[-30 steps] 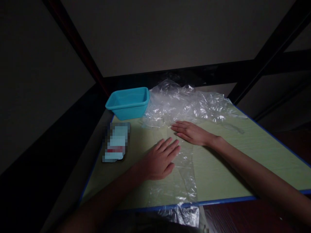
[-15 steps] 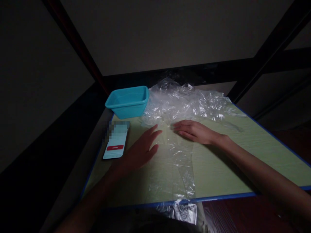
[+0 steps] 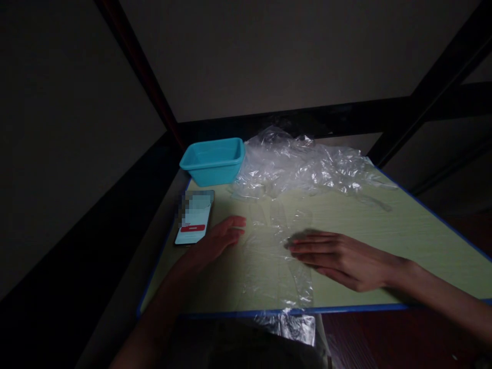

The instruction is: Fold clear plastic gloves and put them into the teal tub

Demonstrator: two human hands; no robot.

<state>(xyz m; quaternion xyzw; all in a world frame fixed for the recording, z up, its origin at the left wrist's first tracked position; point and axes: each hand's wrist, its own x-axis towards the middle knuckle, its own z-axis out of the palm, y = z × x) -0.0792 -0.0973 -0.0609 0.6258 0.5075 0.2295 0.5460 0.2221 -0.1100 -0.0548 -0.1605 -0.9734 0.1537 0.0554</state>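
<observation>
A clear plastic bag point(image 3: 265, 277) lies flat down the middle of the table, its near end hanging over the front edge. My right hand point(image 3: 342, 256) rests palm down with fingers stretched out, the fingertips on the bag's right side. At the bag's left side is my left hand point(image 3: 223, 237), fingers extended and holding nothing; whether it touches the plastic I cannot tell. Behind both hands a crumpled heap of clear plastic bags point(image 3: 300, 164) spreads over the back of the table.
A turquoise plastic basin point(image 3: 215, 171) stands at the back left corner. In front of it lies a phone point(image 3: 195, 218) with a lit screen. The pale green table point(image 3: 357, 218) has blue edging, and a wall point(image 3: 269, 61) rises behind it.
My right hand has slid toward me and to the right along the bag. My left hand has dropped slightly nearer, its fingers closer together. The view has shifted a little.
</observation>
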